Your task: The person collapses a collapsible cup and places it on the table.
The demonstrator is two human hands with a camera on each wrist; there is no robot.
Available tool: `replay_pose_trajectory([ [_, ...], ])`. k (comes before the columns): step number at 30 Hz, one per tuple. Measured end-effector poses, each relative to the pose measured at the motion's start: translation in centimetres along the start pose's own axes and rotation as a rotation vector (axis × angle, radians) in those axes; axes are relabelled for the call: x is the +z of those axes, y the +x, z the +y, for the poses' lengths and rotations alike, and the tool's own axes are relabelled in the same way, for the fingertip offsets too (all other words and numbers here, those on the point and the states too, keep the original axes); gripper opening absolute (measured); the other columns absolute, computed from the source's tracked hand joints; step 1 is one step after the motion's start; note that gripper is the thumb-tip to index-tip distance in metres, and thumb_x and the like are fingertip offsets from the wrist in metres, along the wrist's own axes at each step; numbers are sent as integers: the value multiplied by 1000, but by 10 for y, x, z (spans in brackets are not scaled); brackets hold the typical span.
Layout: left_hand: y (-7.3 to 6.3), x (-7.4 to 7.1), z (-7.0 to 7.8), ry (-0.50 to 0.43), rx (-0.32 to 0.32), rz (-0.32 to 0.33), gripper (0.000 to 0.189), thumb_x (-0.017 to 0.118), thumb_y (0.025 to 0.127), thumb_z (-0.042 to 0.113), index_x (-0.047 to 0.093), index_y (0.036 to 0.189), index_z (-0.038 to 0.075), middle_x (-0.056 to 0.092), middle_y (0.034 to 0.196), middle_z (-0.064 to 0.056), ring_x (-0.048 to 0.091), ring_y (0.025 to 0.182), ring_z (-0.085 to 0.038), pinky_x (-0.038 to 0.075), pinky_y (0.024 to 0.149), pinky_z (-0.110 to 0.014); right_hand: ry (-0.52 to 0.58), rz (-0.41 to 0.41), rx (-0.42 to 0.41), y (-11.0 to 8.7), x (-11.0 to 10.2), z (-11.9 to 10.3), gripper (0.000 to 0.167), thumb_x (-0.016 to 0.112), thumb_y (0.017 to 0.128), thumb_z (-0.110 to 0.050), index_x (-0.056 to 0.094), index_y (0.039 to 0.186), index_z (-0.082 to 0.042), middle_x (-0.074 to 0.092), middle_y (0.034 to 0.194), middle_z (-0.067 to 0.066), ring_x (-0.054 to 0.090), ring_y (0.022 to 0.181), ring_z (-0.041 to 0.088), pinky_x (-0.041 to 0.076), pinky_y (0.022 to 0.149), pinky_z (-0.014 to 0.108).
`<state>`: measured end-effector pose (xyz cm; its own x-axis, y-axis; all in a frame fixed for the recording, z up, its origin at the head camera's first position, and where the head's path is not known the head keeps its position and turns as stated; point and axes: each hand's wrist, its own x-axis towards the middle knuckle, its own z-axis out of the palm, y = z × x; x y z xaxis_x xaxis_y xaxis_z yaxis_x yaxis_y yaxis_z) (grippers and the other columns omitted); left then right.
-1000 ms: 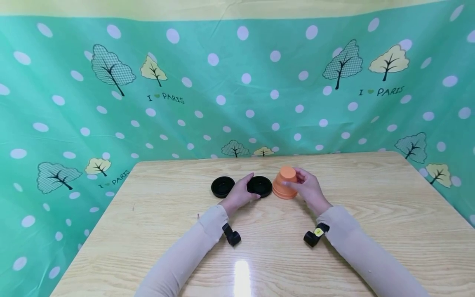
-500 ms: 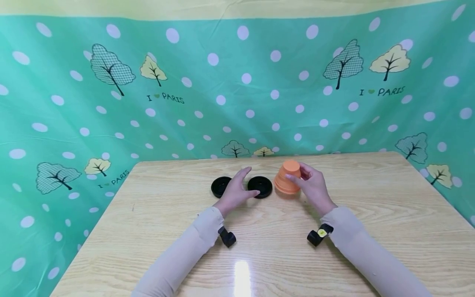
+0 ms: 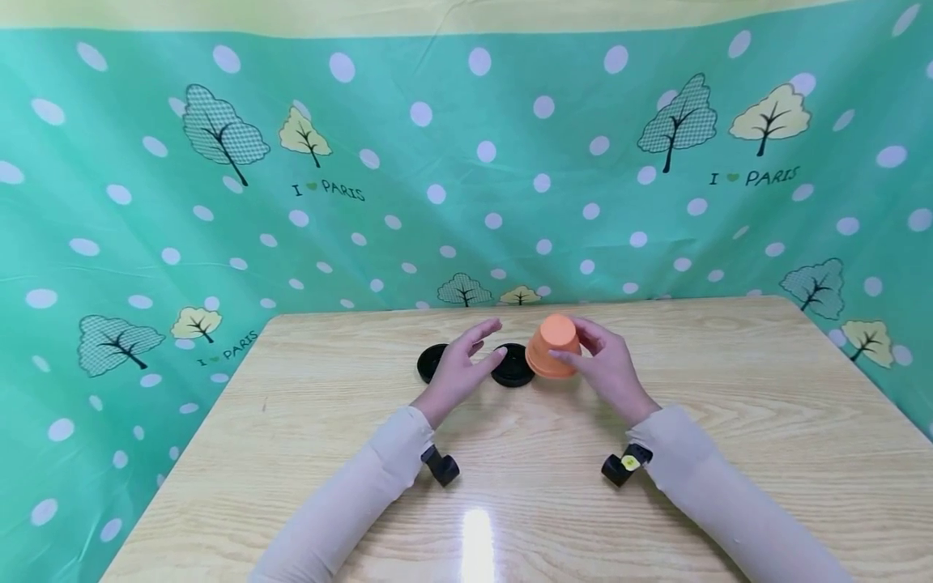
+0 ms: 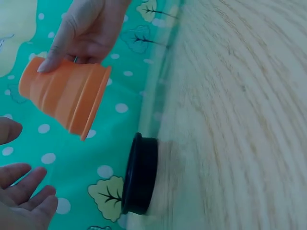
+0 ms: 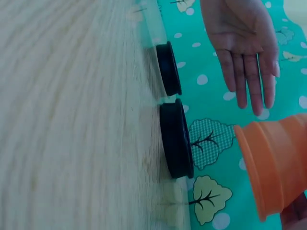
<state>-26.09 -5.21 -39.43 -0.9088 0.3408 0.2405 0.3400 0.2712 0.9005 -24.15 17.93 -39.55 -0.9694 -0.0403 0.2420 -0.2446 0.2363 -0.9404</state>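
An orange cup with stepped, ringed walls (image 3: 554,352) is held mouth down in the air by my right hand (image 3: 611,368), thumb on the near side and fingers behind. In the left wrist view the cup (image 4: 67,96) tilts, its wide rim facing the table. My left hand (image 3: 452,374) hovers with fingers spread and nothing in its grasp; its palm (image 5: 244,43) shows in the right wrist view. Below and between the hands a shallow black round dish (image 3: 513,369) rests on the table. A second black dish (image 3: 430,362) lies to its left, partly behind my left hand.
Under everything is a light wooden table (image 3: 350,510). Behind its far edge hangs a green dotted curtain (image 3: 379,162) with printed trees. A small black camera is strapped to each wrist.
My right hand has raised the orange cup off the table and then brought it left, toward the right black dish. The left hand has come off that dish and lifted slightly to the left.
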Motion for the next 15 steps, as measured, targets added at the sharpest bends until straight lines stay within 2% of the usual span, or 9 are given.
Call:
replay_pose_trajectory([
  [3, -2, -2, 2, -20, -5, -24, 46, 59, 94, 19, 48, 137, 8, 52, 137, -6, 44, 129, -16, 34, 108, -34, -1, -42, -67, -3, 3, -2, 55, 76, 79, -9, 55, 129, -2, 56, 130, 15, 48, 125, 25, 33, 108, 39],
  [9, -5, -3, 4, -9, -18, -80, 42, 54, 97, 21, 49, 136, 6, 53, 135, -9, 48, 126, -21, 39, 104, -37, 33, -145, -170, -9, 13, -6, 53, 77, 78, -9, 58, 127, -3, 59, 128, 13, 51, 122, 14, 36, 106, 32],
  [15, -8, -3, 4, -11, -101, -120, 42, 47, 100, 29, 50, 136, 6, 55, 133, -6, 50, 124, -18, 43, 101, -35, 71, -208, -234, -14, 19, -10, 52, 78, 76, -6, 60, 125, -4, 59, 126, 13, 52, 119, 8, 39, 103, 24],
])
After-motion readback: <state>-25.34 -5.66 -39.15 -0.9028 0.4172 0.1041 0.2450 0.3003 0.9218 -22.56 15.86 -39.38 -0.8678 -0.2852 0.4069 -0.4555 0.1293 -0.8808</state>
